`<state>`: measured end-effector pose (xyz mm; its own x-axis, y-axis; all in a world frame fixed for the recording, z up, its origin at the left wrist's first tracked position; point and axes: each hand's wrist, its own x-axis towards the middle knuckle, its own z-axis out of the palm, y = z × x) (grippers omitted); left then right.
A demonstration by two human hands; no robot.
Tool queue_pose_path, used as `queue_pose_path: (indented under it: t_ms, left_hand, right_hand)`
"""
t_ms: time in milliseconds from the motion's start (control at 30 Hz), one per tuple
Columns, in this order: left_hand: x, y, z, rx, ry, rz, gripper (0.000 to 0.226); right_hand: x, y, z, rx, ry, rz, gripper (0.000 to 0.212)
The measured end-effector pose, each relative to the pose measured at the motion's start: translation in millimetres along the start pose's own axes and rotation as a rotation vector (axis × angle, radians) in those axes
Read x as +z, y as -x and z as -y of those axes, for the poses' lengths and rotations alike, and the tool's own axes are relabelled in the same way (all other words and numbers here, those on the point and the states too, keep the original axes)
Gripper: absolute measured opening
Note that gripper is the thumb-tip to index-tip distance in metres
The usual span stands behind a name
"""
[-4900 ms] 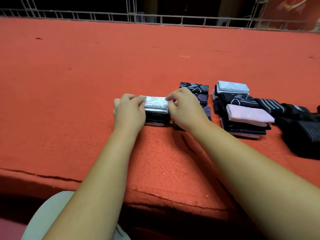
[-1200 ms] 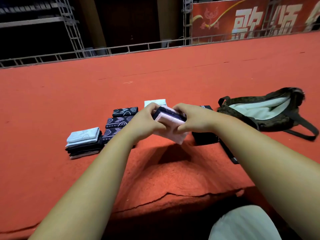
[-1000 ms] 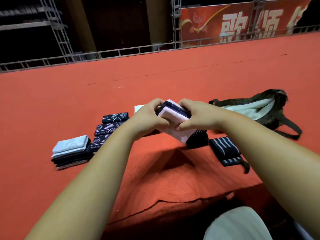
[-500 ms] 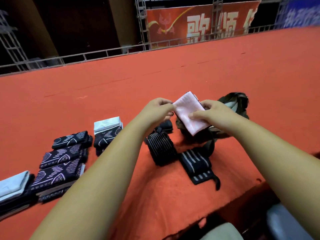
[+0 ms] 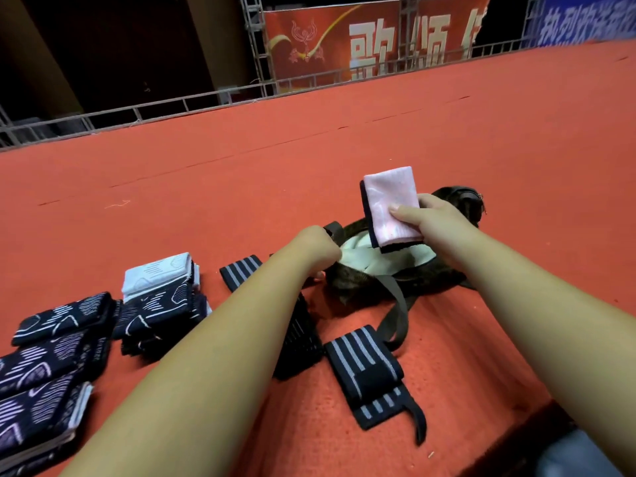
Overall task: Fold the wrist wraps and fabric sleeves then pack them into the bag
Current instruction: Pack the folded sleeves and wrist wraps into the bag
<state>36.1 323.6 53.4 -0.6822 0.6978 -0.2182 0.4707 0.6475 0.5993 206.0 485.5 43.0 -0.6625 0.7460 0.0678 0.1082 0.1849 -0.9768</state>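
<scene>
My right hand (image 5: 430, 218) grips a small stack of folded sleeves (image 5: 390, 208), pink on top and dark beneath, held just above the open mouth of the dark bag (image 5: 444, 270). The bag's pale lining shows inside. My left hand (image 5: 318, 249) grips the bag's near-left rim, fingers curled over the edge. Folded black wrist wraps with grey stripes (image 5: 364, 359) lie in front of the bag. A stack of patterned dark sleeves topped with a white one (image 5: 160, 294) sits to the left.
More folded dark patterned sleeves (image 5: 44, 366) lie at the far left on the red carpet (image 5: 241, 187). The bag's strap (image 5: 395, 315) trails toward me. A metal railing (image 5: 137, 111) and red banner stand at the back. The carpeted ledge's front edge runs at lower right.
My left hand let go of the sleeve stack and took hold of the bag's rim. My right hand carried the stack right, over the bag's opening.
</scene>
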Motion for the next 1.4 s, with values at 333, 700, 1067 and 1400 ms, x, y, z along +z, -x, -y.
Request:
queue_pose_path:
  t_ms: [333, 700, 1067, 1400]
  left_hand:
    - [-8, 9, -1, 0.257, 0.276, -0.341, 0.070]
    - [-5, 29, -8, 0.292, 0.396, -0.266, 0.069]
    - [-19, 29, -17, 0.361, 0.551, -0.369, 0.064]
    - [-25, 43, -18, 0.317, 0.382, -0.268, 0.062]
  right_hand:
    - [21, -8, -28, 0.163, 0.279, 0.349, 0.032]
    - [62, -23, -13, 0.222, 0.570, 0.213, 0.036]
    - [74, -32, 9, 0.285, 0.723, 0.464, 0.018]
    - [82, -17, -3, 0.330, 0.625, 0.291, 0.058]
